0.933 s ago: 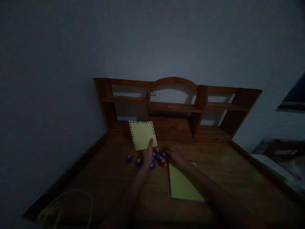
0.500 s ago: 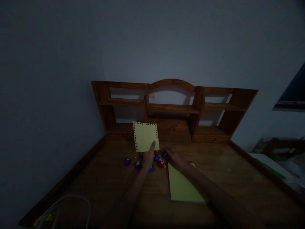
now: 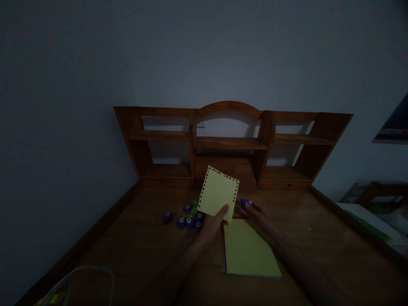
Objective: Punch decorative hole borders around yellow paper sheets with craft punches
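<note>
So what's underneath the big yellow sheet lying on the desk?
Under the big yellow sheet, a red edge and a bluish edge show along its left side. The yellow covers the rest, so I can't tell how many layers.

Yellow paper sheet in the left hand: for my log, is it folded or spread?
Spread: the yellow hole-edged paper sheet shows its broad face, no visible fold.

Left hand (image 3: 214,224) raised mid-surface, thumb pressed on top; right hand (image 3: 256,212) alongside, fingers curled, seemingly pinched, both forearms angling in from the near edge.
</note>
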`<state>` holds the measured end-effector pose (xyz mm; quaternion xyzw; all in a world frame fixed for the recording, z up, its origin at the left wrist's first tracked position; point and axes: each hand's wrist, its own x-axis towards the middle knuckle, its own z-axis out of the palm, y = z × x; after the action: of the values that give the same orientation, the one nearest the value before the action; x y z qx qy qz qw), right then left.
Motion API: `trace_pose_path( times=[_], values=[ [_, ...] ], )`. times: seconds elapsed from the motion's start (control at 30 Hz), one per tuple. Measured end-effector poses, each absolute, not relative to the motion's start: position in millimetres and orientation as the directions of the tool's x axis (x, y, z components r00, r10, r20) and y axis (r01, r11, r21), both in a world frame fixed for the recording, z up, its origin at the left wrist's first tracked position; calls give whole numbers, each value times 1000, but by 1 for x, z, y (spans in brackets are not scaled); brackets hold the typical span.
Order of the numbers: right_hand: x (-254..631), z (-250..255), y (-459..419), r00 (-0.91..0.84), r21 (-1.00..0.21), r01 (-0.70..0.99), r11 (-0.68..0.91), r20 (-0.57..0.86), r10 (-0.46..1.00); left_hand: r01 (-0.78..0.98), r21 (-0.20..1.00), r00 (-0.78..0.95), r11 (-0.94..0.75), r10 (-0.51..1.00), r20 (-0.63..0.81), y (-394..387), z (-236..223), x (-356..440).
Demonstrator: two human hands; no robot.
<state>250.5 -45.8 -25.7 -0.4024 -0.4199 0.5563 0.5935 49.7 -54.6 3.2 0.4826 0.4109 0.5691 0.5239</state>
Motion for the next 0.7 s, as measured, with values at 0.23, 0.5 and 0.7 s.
trace_pose_path(
  times=[0.23, 0.5, 0.7],
  values=[
    [242, -15, -63, 56, -941, -330, 75, 60, 997, -141, 989, 100, -43, 993, 58, -62, 1, 58],
    [238, 0, -70, 57, -965, -257, 55, 42, 997, -112, 989, 77, -95, 992, 104, -66, 1, 60],
    [239, -8, -70, 15, -955, -290, -55, -62, 998, -79, 979, 3, -188, 982, 189, -62, -4, 61]
  ],
)
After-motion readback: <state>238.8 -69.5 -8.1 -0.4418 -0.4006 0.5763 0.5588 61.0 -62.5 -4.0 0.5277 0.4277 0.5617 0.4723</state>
